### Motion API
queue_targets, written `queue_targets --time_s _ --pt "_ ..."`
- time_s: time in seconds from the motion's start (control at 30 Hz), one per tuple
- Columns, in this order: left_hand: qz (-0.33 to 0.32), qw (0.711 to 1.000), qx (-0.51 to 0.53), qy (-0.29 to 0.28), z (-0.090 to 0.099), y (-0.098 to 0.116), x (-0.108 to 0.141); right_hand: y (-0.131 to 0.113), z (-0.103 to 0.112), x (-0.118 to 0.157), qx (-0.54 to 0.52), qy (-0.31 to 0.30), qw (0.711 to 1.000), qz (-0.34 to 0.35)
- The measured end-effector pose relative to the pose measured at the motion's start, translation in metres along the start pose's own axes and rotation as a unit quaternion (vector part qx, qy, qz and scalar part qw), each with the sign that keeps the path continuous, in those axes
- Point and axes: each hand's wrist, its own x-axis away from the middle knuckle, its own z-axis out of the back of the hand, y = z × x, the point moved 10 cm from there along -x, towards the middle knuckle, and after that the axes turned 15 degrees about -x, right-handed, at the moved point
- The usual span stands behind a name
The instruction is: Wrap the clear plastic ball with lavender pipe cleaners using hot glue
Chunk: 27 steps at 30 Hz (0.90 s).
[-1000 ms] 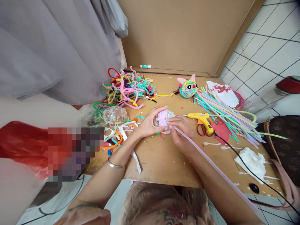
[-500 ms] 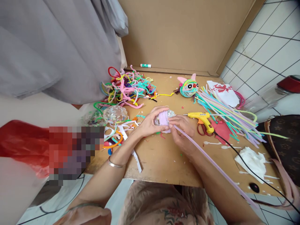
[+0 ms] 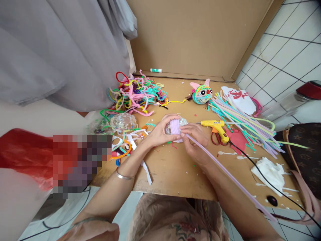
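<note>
Between my two hands, above the middle of the table, is a clear plastic ball (image 3: 184,121) with rows of lilac pipe cleaner wound round it. My left hand (image 3: 164,130) is closed round the ball's left side, thumb below and fingers above. At its right side my right hand (image 3: 194,139) pinches the lilac pipe cleaner (image 3: 213,159) against the ball. The loose length of it runs down to the right, over my right forearm. Just right of that hand lies a yellow glue gun (image 3: 215,126), with red-handled scissors (image 3: 216,138) partly hidden under it.
Tangled pipe cleaners (image 3: 135,93) and another clear ball (image 3: 123,122) lie at the left. Behind stands a decorated ball with pink ears (image 3: 202,93). Straight pipe cleaners (image 3: 250,124), white tissue (image 3: 269,174) and a brown handbag (image 3: 303,154) are at the right. The glue gun's black cord (image 3: 260,170) crosses there.
Hardly anything differs. Both hands keep their hold on the ball and the lilac pipe cleaner, whose loose end has shifted very slightly.
</note>
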Motion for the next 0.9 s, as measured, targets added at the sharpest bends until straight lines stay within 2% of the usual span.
queue_targets --time_s 0.47,0.73,0.9 --pt "-0.003 1.000 -0.016 -0.004 0.0001 0.0007 0.0004 -0.0004 0.0007 -0.0015 -0.009 0.002 1.000 -0.002" --pt "0.000 1.000 -0.019 -0.008 0.0004 0.0027 0.0006 0.0041 0.0004 -0.0011 -0.014 0.005 1.000 -0.025" --pt "0.008 1.000 -0.014 -0.003 0.0007 0.0018 0.0005 0.0030 0.0005 0.0002 -0.020 0.006 1.000 -0.011"
